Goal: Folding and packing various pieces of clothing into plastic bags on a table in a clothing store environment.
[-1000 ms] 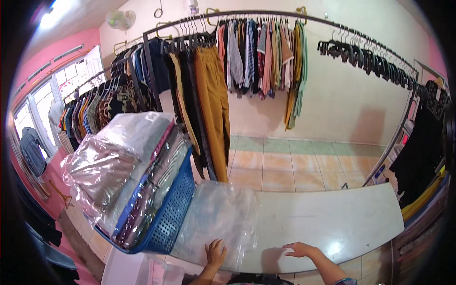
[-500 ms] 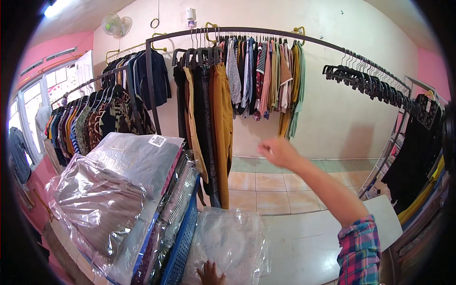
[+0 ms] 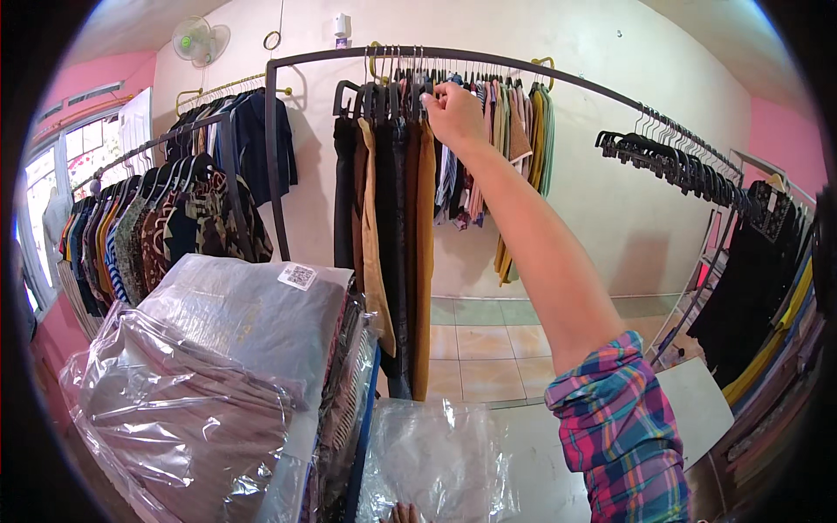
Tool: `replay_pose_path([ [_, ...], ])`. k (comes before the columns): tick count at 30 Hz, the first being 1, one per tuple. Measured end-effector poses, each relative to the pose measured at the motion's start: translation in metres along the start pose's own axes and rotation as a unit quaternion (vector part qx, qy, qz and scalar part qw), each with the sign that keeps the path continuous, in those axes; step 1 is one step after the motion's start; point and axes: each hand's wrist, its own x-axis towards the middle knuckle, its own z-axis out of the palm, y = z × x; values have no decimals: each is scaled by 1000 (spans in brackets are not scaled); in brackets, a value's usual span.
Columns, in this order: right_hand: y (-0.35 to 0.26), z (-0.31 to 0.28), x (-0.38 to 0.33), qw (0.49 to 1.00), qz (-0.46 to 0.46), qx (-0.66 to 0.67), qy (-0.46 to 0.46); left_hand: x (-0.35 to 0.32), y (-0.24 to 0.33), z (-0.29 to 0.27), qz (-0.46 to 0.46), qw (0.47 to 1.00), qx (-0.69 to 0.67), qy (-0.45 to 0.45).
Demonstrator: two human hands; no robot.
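My right hand [image 3: 453,115] is raised to the rack, fingers closed at the top of the row of hanging trousers. It grips the hanger at the end of the row, from which mustard trousers [image 3: 425,279] hang; the fingers hide most of that hanger. Next to these hang tan trousers [image 3: 376,279] and several dark pairs. At the lower edge, the fingertips of my left hand [image 3: 403,514] lie spread on a clear plastic bag [image 3: 436,449]; the rest of that hand is out of view. The bag lies flat on a white table [image 3: 558,466].
Plastic-wrapped folded clothes [image 3: 218,349] pile high at left in a blue basket [image 3: 366,436]. The dark rack rail [image 3: 497,59] spans overhead, with black clip hangers [image 3: 671,157] at right. Shirts [image 3: 157,231] hang at left and black garments [image 3: 741,296] at right.
My right hand has risen from in front of the wall to the hanger of the mustard trousers and closed on it. The trousers now look narrower. My left hand stays on the bag, lower in view.
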Motion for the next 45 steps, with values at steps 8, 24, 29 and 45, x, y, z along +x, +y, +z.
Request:
replay_pose_path([
  [8, 3, 7, 25, 998, 25, -50, -40, -2, -13, 14, 33, 998, -21, 46],
  [24, 22, 16, 33, 976, 56, -196, 81, 4, 5, -17, 35, 994, -16, 106],
  [29, 29, -8, 36, 974, 65, -194, 99, 1, 3, -11, 24, 995, -22, 89],
  [45, 103, -183, 2, 948, -21, -258, 185, 2, -6, 4, -13, 1000, -2, -14],
])
